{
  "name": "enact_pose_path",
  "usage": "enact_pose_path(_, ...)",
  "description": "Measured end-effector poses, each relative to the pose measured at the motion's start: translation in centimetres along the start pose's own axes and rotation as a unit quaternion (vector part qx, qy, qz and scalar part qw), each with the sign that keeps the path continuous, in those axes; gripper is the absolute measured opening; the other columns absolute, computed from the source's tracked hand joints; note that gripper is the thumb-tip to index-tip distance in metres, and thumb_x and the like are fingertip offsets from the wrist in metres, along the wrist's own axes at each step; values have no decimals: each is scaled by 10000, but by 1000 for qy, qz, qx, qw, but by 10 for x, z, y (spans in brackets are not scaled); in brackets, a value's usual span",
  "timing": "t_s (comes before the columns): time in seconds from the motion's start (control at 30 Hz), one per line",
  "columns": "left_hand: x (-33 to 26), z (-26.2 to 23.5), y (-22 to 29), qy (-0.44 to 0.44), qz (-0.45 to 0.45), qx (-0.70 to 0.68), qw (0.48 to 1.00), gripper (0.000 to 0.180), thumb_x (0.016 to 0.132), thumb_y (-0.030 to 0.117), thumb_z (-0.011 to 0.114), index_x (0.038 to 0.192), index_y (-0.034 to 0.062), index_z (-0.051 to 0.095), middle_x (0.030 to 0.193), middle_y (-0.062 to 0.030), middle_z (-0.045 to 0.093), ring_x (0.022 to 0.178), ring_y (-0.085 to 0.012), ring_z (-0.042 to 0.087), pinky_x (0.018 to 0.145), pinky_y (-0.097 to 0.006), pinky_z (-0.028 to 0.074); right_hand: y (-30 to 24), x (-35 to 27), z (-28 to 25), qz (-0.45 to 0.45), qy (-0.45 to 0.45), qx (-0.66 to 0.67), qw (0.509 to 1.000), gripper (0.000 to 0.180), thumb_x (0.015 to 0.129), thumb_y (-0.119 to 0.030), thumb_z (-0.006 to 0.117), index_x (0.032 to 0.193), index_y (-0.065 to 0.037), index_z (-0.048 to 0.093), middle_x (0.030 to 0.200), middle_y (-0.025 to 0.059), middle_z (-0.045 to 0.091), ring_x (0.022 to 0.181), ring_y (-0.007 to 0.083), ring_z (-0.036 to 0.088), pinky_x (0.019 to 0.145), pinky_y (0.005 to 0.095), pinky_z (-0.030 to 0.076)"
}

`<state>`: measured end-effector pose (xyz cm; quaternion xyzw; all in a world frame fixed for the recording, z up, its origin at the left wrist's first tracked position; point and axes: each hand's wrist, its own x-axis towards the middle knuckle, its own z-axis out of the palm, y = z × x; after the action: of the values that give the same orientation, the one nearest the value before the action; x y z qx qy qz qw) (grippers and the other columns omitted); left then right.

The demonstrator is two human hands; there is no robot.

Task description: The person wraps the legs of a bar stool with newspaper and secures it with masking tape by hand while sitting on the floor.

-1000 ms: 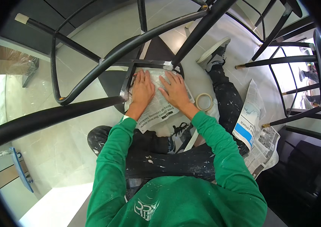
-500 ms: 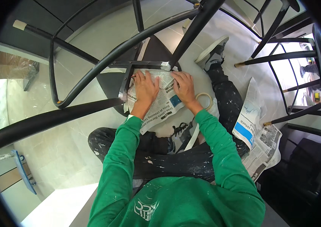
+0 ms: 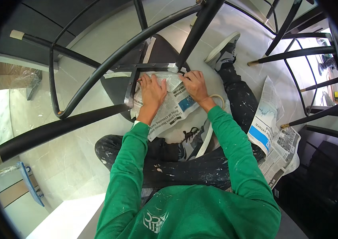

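"Below the black frame of the upturned stool, what do the hands do?"

"Both rest on a newspaper sheet. The left hand lies palm down on the print, its fingers a little apart; that grip is flat and loose, with nothing closed inside it."

"And the right hand?"

"Its fingers bend at the sheet's upper right edge. I can't tell whether that grip pinches the paper or only touches it."

"Where exactly is the sheet?"

"Partly over the black seat, its far edge up by the frame's crossbar, its near end reaching toward the person's bent leg."

"Anything by the right wrist?"

"Just beside it, a roll of cream tape, partly hidden."

"Further out?"

"One thick black stool leg runs to the lower left and ends in a pale tip. On the person's right, more newspaper lies against the paint-specked dark trousers. Past that stand other black legs, some with gold-coloured ends, over the pale tiled floor."
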<state>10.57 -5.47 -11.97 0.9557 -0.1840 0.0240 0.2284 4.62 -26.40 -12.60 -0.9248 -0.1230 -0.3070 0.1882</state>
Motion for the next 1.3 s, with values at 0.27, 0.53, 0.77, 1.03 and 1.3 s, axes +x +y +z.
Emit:
enact_pose_path(0.27, -1, 7, -3, 19, 12, 41, 999, 615, 1011, 447, 579, 1252, -118, 548, 1450, -485, 424, 1398, -586, 393, 1207, -615, 283, 3, 2, -3, -31, -12, 2, 999, 296, 796, -37, 731, 1083, -92, 783, 993, 30, 649, 1018, 253, 619, 945, 426, 479)
enact_pose_path(0.53, -10, 11, -1, 20, 31, 81, 996, 838, 996, 564, 558, 1425, -150, 460, 1497, -488, 376, 1462, -585, 328, 1247, -601, 224, -8, -4, -5, 48, -23, 64, 997, 287, 813, -73, 721, 1095, -42, 766, 1069, 81, 665, 1092, 306, 618, 981, 445, 471)
enact_pose_path(0.77, -16, 9, -6, 45, 47, 48, 997, 1043, 905, 712, 626, 1455, -154, 438, 1557, -462, 303, 1485, -579, 290, 1248, -623, 205, -41, -13, -3, 140, -41, 77, 986, 391, 916, -148, 712, 1278, -4, 681, 1269, 125, 660, 1165, 348, 599, 1015, 468, 457)
enact_pose_path(1.03, -15, -6, 1, 16, 39, -3, 999, 1093, 836, 720, 707, 1428, -162, 452, 1502, -363, 404, 1449, -537, 335, 1237, -626, 210, -46, -27, -15, 189, -38, 65, 979, 451, 933, -179, 711, 1335, 8, 630, 1295, 187, 628, 1188, 385, 579, 1038, 485, 446)
enact_pose_path(1.3, -18, 2, -1, 24, 58, 59, 996, 1158, 830, 794, 657, 1443, -165, 439, 1483, -357, 447, 1438, -520, 357, 1238, -635, 191, -8, -98, -78, 392, -213, -51, 893, 317, 836, -292, 775, 1019, -37, 734, 1101, 212, 700, 1102, 429, 627, 979, 515, 497)
